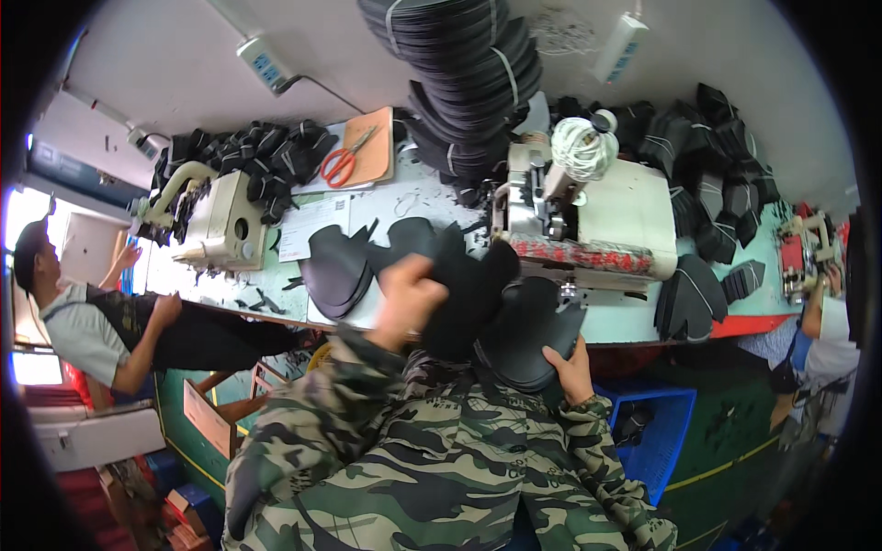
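My left hand is closed on the edge of a black notched sheet piece, which is slightly blurred and raised over the table edge. Lower and to the right, my right hand grips a small stack of smooth black cut pieces, thumb on top. The lifted piece partly covers that stack. Left of my hands, another stack of rounded black pieces lies at the table's front edge. More black pieces lie just behind my left hand.
A cream sewing machine with white thread stands at right, another machine at left. Behind are a tall bundled black stack and orange scissors. A blue crate sits below right. People work at both sides.
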`<move>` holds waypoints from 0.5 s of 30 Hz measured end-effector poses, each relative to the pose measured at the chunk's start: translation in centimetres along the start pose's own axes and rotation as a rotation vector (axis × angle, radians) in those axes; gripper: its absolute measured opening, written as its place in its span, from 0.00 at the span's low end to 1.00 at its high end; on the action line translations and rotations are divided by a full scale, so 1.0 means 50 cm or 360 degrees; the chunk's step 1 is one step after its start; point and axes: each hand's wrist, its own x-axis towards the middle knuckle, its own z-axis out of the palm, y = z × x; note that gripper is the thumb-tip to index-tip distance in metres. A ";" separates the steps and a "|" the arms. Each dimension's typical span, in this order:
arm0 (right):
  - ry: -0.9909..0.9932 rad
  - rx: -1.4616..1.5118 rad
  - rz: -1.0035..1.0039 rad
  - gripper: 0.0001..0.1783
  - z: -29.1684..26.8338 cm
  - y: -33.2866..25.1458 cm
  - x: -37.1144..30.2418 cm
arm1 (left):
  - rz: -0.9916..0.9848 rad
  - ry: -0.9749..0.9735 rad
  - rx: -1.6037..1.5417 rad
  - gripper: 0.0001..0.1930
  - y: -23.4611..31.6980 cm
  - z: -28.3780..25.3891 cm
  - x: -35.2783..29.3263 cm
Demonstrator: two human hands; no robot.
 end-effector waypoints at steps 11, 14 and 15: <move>-0.0065 0.0053 0.0100 0.34 0.016 -0.029 0.006 | -0.0439 0.0450 0.1567 0.19 -0.343 -0.365 -0.021; -0.0107 0.0057 0.0154 0.36 0.017 -0.034 0.003 | -0.0283 -0.0139 0.0850 0.17 -0.243 -0.201 -0.003; -0.0097 0.0060 0.0142 0.37 0.016 -0.034 0.001 | -0.0098 -0.0364 0.0414 0.16 -0.201 -0.122 -0.012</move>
